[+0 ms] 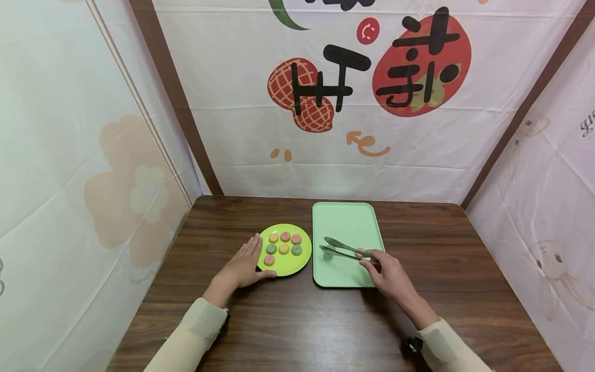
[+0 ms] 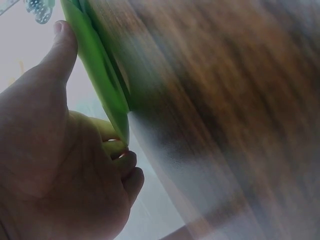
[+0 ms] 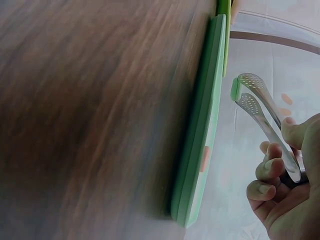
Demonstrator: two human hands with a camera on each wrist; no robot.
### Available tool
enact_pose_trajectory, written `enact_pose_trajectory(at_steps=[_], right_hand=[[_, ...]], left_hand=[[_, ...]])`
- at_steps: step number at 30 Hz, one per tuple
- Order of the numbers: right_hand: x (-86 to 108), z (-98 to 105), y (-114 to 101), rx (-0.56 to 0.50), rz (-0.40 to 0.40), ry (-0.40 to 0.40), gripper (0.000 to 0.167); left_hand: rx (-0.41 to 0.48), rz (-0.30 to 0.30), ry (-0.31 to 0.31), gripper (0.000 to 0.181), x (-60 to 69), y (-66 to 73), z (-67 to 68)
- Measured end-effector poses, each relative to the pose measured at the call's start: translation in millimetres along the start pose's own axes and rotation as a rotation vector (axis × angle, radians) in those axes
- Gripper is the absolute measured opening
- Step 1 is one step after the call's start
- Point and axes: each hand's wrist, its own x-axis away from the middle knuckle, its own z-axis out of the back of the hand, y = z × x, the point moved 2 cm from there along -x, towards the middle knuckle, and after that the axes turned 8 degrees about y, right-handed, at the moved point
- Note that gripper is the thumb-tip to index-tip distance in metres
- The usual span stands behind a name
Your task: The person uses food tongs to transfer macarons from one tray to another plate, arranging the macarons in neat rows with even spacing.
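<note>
My left hand rests against the left side of a yellow-green plate, its fingers extended along the rim and its thumb by the front edge. Several small round macaron-like pieces, pink, yellow and blue-green, lie on the plate. Over a mint-green tray, my right hand grips metal tongs with perforated tips that point left. A light green piece shows at the tong tips in the right wrist view. The left wrist view has the left thumb along the plate.
A dark wood-grain table carries the plate and tray side by side. Printed white cloth hangs behind and at both sides. In the right wrist view an orange-pink patch shows on the tray; I cannot tell what it is.
</note>
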Motion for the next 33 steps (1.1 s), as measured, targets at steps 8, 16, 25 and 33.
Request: enact_pose_trajectory(at_steps=[8,16,25,33], right_hand=[[-3.9,-5.2,-4.2,0.009,-0.028,-0.019,0.032],[-6.5,-9.4,-7.0,0.027,-0.012,-0.013,0.030],[-9.6,-14.5,-12.4,0.001,-0.016,-0.030,0.028],[-12.8,-19.9,-16.2,0.000,0.014,-0.032,0.022]], left_hand=[[-0.005,0.003,-0.003,0.121,0.1,1.1,1.3],[-0.004,0.005,-0.001,0.121,0.7,1.6,1.9],[-0.001,0.005,-0.006,0.121,0.1,0.6,1.6],[0.008,0.006,-0.006,0.121,0.1,1.4,2.8]])
